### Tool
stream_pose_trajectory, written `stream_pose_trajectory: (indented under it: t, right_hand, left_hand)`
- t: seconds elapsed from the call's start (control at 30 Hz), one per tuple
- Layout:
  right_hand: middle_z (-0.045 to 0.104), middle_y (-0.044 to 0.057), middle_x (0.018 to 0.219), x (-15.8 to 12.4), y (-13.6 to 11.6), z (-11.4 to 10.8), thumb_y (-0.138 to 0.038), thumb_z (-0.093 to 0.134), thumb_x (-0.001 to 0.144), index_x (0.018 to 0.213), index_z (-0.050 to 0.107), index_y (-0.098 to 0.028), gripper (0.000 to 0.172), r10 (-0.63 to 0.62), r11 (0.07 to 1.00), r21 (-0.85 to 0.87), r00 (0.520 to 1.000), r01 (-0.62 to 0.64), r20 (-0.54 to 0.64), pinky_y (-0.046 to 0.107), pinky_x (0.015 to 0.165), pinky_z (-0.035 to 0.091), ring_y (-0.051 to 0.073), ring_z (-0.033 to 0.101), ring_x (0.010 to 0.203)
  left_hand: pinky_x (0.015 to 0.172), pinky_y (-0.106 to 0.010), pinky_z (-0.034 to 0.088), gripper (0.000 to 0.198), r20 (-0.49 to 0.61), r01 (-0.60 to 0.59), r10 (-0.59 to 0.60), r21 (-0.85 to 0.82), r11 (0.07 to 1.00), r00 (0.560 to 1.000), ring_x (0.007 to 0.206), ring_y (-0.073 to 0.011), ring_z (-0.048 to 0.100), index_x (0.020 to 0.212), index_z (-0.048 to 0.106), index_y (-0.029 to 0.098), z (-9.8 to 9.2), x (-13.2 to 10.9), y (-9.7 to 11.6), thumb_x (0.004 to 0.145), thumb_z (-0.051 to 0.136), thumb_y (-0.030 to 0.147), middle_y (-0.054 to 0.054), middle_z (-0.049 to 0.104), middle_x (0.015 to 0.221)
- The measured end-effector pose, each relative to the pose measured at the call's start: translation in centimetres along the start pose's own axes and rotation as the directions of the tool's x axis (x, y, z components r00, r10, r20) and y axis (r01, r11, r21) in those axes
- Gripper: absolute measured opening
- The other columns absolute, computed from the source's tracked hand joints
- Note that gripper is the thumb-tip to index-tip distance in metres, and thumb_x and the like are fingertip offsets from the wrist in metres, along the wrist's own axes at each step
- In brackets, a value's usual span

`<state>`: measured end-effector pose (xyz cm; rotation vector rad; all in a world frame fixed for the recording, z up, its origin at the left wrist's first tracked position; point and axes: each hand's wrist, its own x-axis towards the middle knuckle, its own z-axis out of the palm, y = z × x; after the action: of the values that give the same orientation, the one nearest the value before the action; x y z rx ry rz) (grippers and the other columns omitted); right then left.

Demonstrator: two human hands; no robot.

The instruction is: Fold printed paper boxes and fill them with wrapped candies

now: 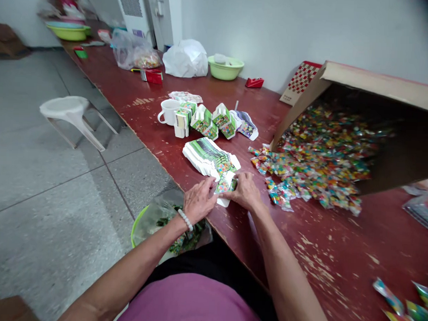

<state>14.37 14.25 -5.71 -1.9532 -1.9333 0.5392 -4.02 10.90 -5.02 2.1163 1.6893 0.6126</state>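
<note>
Both forearms are reaching up from the bottom of the frame to the near edge of the red worktop (337, 258). The left hand (197, 199) and the right hand (244, 192) are pinching one flat printed carton (225, 185) between their fingers, at the centre of the frame, just below the stack of flat cartons (209, 158). It seems the folding step is in hand. Next, the flaps are probably needing a firm press, then some wrapped candies (319, 159) from the tipped cardboard box (395, 87) at right.
</note>
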Motion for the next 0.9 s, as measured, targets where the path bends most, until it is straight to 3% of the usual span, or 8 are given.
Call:
stream_pose_trajectory:
  t: [0.13,0.27,0.37,0.5,0.63,0.73,0.83,0.9]
  right_hand:
    - [0.051,0.009,0.115,-0.5,0.3,0.4,-0.043,0.087,0.052,0.103,0.055,-0.022,0.064,0.051,0.98,0.197,0.996,-0.036,-0.075,0.041,0.086,0.045,0.031,0.055,0.109]
    - [0.057,0.002,0.095,-1.3,0.7,1.1,-0.038,0.08,0.06,0.094,0.053,-0.023,0.046,0.081,0.947,0.319,0.99,-0.04,-0.116,0.037,0.078,0.046,0.025,0.059,0.091]
    - [0.058,-0.002,0.085,-1.8,1.0,1.5,-0.032,0.074,0.063,0.099,0.054,-0.023,0.042,0.114,0.897,0.439,0.985,-0.047,-0.129,0.033,0.07,0.046,0.02,0.059,0.075]
    - [0.059,-0.003,0.081,-2.2,1.1,1.2,-0.031,0.066,0.064,0.102,0.058,-0.021,0.041,0.139,0.795,0.605,0.984,-0.041,-0.116,0.029,0.064,0.045,0.016,0.057,0.066]
    - [0.059,-0.002,0.071,-2.9,0.8,0.2,-0.037,0.062,0.068,0.086,0.062,-0.019,0.026,0.148,0.666,0.745,0.986,-0.038,-0.082,0.026,0.06,0.042,0.015,0.054,0.062]
    - [0.058,-0.002,0.065,-3.9,0.5,-0.6,-0.043,0.066,0.07,0.075,0.059,-0.019,0.026,0.155,0.565,0.823,0.987,-0.056,-0.039,0.026,0.058,0.041,0.014,0.052,0.059]
    - [0.059,-0.003,0.065,-5.4,0.1,-1.3,-0.047,0.071,0.07,0.075,0.059,-0.019,0.031,0.127,0.471,0.88,0.992,-0.068,0.008,0.025,0.058,0.042,0.013,0.052,0.058]
    - [0.06,-0.003,0.066,-6.6,-0.4,-1.9,-0.048,0.073,0.07,0.077,0.06,-0.02,0.032,0.086,0.423,0.903,0.996,-0.072,0.039,0.025,0.058,0.043,0.013,0.052,0.058]
  left_hand:
    - [0.08,-0.029,0.048,0.045,0.024,-0.019,0.018,0.032,0.999,1.0,0.1,-0.0223,0.065,0.128,0.055,0.025,0.5,0.3,0.3,0.088,0.061,0.045,-0.005,0.067,0.111]
    - [0.082,-0.031,0.047,0.047,0.047,-0.02,0.017,0.049,0.999,0.999,0.103,-0.0238,0.063,0.13,0.055,0.024,0.4,0.2,0.6,0.086,0.063,0.04,-0.006,0.065,0.114]
    - [0.079,-0.031,0.047,0.05,0.074,0.0,-0.002,0.03,1.0,0.997,0.097,-0.0232,0.065,0.129,0.056,0.024,0.2,0.2,0.7,0.082,0.067,0.035,-0.003,0.07,0.102]
    - [0.073,-0.029,0.047,0.045,0.101,0.044,-0.043,-0.012,0.999,0.994,0.086,-0.0217,0.065,0.12,0.062,0.027,-0.1,0.4,0.9,0.076,0.07,0.031,0.003,0.071,0.082]
    - [0.079,-0.03,0.047,0.045,0.084,0.052,-0.045,-0.089,0.995,0.995,0.089,-0.0212,0.064,0.12,0.063,0.025,-0.4,0.2,1.1,0.076,0.07,0.034,-0.001,0.069,0.093]
    - [0.085,-0.034,0.047,0.046,0.079,0.062,-0.049,-0.175,0.983,0.996,0.095,-0.0236,0.062,0.12,0.064,0.019,-0.8,-0.1,1.3,0.078,0.068,0.037,-0.007,0.066,0.102]
    - [0.084,-0.034,0.049,0.038,0.161,0.044,0.004,-0.296,0.954,0.987,0.094,-0.0228,0.065,0.111,0.069,0.017,-1.4,-0.4,1.5,0.081,0.065,0.039,-0.008,0.068,0.103]
    - [0.08,-0.032,0.051,0.04,0.348,0.107,0.099,-0.528,0.843,0.932,0.089,-0.0216,0.068,0.11,0.069,0.015,-1.9,-0.8,1.6,0.082,0.064,0.043,-0.009,0.071,0.103]
